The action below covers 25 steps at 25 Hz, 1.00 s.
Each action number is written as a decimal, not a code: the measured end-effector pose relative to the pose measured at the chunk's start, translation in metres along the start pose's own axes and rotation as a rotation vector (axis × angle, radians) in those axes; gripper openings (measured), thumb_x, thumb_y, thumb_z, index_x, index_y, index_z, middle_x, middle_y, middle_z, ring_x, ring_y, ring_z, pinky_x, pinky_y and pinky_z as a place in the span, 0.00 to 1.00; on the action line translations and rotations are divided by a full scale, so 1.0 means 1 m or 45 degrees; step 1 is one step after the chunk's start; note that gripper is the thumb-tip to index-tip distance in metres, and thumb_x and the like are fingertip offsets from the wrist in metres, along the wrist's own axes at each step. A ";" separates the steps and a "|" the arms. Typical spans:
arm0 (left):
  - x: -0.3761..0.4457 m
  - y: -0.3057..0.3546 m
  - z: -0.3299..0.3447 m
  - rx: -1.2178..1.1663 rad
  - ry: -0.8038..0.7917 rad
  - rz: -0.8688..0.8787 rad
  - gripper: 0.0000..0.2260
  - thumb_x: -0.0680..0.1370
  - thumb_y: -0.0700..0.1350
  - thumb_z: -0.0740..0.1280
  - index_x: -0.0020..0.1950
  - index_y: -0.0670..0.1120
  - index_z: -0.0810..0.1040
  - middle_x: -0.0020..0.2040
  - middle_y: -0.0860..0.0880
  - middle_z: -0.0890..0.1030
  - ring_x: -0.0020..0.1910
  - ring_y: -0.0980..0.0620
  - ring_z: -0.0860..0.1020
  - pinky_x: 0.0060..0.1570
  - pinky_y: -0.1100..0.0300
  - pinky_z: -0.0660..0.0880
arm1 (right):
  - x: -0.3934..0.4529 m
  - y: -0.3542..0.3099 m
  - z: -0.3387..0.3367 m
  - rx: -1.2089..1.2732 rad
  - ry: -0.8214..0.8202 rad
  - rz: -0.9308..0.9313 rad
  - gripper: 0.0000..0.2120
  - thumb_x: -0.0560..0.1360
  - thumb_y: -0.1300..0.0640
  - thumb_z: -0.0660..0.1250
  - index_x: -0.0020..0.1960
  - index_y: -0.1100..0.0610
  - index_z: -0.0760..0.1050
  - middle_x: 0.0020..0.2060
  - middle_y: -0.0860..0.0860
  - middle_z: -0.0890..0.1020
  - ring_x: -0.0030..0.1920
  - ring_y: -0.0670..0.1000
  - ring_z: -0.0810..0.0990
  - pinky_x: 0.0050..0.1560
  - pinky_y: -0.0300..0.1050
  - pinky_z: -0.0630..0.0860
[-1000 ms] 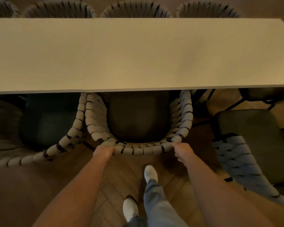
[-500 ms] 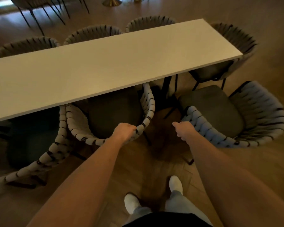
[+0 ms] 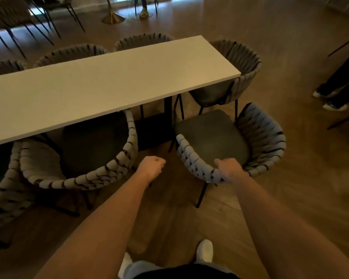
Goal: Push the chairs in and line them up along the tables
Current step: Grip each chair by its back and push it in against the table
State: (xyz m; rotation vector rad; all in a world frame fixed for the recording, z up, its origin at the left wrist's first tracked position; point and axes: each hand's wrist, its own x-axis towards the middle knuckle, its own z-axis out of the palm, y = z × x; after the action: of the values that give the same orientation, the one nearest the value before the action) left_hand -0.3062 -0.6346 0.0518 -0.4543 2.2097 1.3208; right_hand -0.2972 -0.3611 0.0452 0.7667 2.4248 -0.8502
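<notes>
Woven-back chair (image 3: 256, 137) angled out from the white counter (image 3: 109, 87) end, seat clear of it; right hand (image 3: 228, 170) gripping its near back rim, fingers curled over. Left hand (image 3: 152, 167) a loose fist, holding nothing, between that chair and the pushed-in woven chair (image 3: 117, 164) just left of it.

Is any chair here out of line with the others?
Yes. The chair near the table end stands pulled out and turned askew, its whole seat clear of the tabletop. The right hand grips its woven back. The neighbouring chair sits partly tucked under.
</notes>
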 end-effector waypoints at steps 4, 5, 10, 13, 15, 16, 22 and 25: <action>-0.002 0.019 0.074 0.103 -0.014 -0.006 0.13 0.85 0.47 0.63 0.67 0.46 0.79 0.57 0.47 0.82 0.56 0.47 0.80 0.63 0.48 0.77 | 0.027 0.060 -0.044 0.020 0.034 0.087 0.19 0.84 0.56 0.58 0.73 0.61 0.68 0.62 0.61 0.78 0.61 0.61 0.78 0.55 0.51 0.76; -0.004 0.029 0.089 0.136 -0.022 -0.007 0.13 0.85 0.47 0.62 0.67 0.47 0.79 0.55 0.48 0.82 0.55 0.47 0.81 0.62 0.49 0.77 | 0.028 0.067 -0.057 0.083 0.017 0.129 0.20 0.84 0.58 0.57 0.75 0.59 0.65 0.63 0.60 0.77 0.61 0.60 0.78 0.54 0.50 0.77; 0.027 0.059 0.141 0.514 -0.122 0.056 0.11 0.85 0.48 0.60 0.53 0.45 0.79 0.49 0.43 0.81 0.46 0.44 0.80 0.49 0.50 0.77 | 0.066 0.111 -0.093 0.089 0.003 0.199 0.13 0.84 0.58 0.56 0.67 0.59 0.69 0.55 0.57 0.78 0.57 0.58 0.79 0.53 0.52 0.79; 0.062 0.081 0.164 0.645 -0.163 0.051 0.11 0.85 0.49 0.61 0.56 0.45 0.80 0.49 0.45 0.81 0.45 0.48 0.79 0.44 0.54 0.76 | 0.087 0.131 -0.106 0.219 -0.009 0.150 0.12 0.84 0.54 0.57 0.62 0.60 0.73 0.59 0.59 0.79 0.53 0.57 0.78 0.46 0.44 0.78; 0.088 0.105 0.178 0.747 -0.237 0.060 0.09 0.84 0.46 0.62 0.51 0.45 0.81 0.51 0.45 0.81 0.51 0.45 0.80 0.49 0.55 0.76 | 0.091 0.132 -0.123 0.155 0.093 0.134 0.11 0.83 0.49 0.61 0.51 0.57 0.74 0.54 0.59 0.81 0.46 0.55 0.75 0.39 0.42 0.71; 0.102 0.117 0.185 0.772 -0.280 0.044 0.09 0.83 0.45 0.62 0.47 0.45 0.80 0.50 0.44 0.81 0.52 0.43 0.80 0.53 0.53 0.76 | 0.098 0.135 -0.132 0.016 0.062 0.124 0.11 0.82 0.48 0.61 0.49 0.56 0.74 0.50 0.58 0.81 0.45 0.54 0.74 0.41 0.44 0.71; 0.151 0.176 0.225 0.768 -0.408 0.094 0.09 0.83 0.48 0.63 0.49 0.44 0.79 0.47 0.44 0.79 0.48 0.46 0.78 0.58 0.49 0.76 | 0.149 0.152 -0.181 -0.111 0.009 0.204 0.16 0.85 0.53 0.55 0.40 0.56 0.69 0.38 0.52 0.73 0.44 0.54 0.73 0.46 0.46 0.68; 0.157 0.182 0.236 0.756 -0.417 0.041 0.08 0.83 0.48 0.63 0.50 0.46 0.78 0.48 0.45 0.79 0.53 0.44 0.80 0.59 0.49 0.76 | 0.170 0.156 -0.197 -0.067 -0.009 0.204 0.16 0.85 0.52 0.57 0.44 0.59 0.74 0.41 0.54 0.77 0.46 0.55 0.76 0.48 0.48 0.72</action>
State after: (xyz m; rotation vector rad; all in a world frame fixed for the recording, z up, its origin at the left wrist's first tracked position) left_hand -0.4674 -0.3440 -0.0029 0.0226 2.1884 0.6360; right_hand -0.3707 -0.0673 0.0219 0.9221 2.3330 -0.7234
